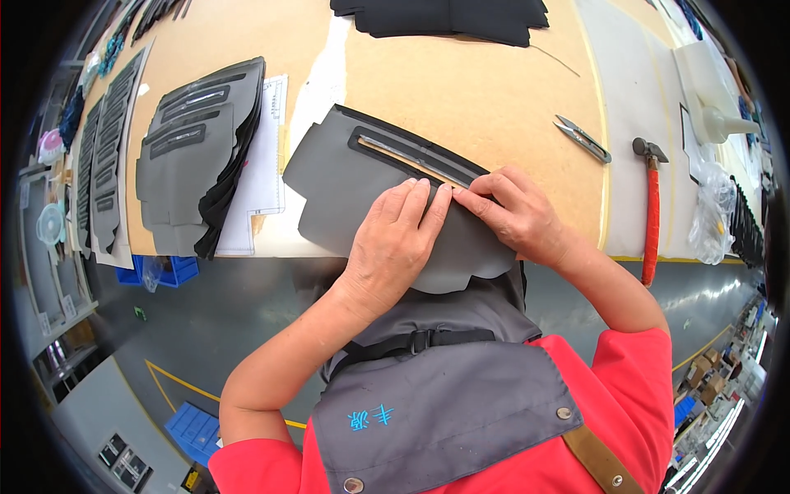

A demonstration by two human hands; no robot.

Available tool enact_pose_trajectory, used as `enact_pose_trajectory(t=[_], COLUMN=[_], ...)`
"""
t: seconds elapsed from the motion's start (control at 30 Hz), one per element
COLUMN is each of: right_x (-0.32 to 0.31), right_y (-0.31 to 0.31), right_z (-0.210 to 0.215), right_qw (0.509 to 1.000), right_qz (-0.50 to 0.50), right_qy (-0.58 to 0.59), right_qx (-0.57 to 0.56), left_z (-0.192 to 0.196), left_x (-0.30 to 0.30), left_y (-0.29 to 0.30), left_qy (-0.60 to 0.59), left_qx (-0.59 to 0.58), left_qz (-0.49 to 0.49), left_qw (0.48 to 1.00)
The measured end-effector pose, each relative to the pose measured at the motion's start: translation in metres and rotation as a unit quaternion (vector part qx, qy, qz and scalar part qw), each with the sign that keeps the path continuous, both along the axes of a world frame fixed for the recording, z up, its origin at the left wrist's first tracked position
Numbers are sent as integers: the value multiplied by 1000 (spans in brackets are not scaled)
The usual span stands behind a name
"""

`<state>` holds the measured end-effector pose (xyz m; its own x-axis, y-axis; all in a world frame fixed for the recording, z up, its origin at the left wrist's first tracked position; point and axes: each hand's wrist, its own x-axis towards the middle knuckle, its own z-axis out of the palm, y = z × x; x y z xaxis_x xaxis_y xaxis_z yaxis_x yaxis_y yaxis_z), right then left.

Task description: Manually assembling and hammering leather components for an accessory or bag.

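A grey fabric panel (329,185) with notched edges lies tilted at the table's front edge, partly hanging over it. Along its far side runs a long slot framed by a black strip (362,146); the tan table shows through the opening. My left hand (393,235) rests on the panel with fingers stretched out, their tips pressing at the slot's near edge. Close beside those fingertips, my right hand (522,216) pinches the strip edge between thumb and index finger, near the slot's right end. The fingers hide that end of the slot.
At left lie stacked grey panels (177,181) with slots, over a white paper pattern (262,198). Black fabric pieces (444,18) sit at the far side. Thread snips (584,140), a red-handled hammer (652,206) and a clear plastic bag (714,214) are at right.
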<state>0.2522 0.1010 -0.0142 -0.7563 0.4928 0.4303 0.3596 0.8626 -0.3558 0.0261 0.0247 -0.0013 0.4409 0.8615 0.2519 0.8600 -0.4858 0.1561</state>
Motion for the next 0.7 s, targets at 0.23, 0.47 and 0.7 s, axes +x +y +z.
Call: enact_pose_trajectory(t=[0.23,0.47,0.7], right_x=[4,8,9], right_y=[-9,-9,-12], right_z=[-2,0,1], right_qw=[997,995,992], right_qz=[-36,-58,-74], right_qy=[30,55,53], right_qx=[-58,-64,-91], left_z=[0,3,2], left_x=[6,11,12], left_y=[-1,-1,-4], left_qy=[-16,-30,-52], left_qx=[-9,-16,-31], left_qz=[-14,-15,-20], left_qw=[1000,999,998])
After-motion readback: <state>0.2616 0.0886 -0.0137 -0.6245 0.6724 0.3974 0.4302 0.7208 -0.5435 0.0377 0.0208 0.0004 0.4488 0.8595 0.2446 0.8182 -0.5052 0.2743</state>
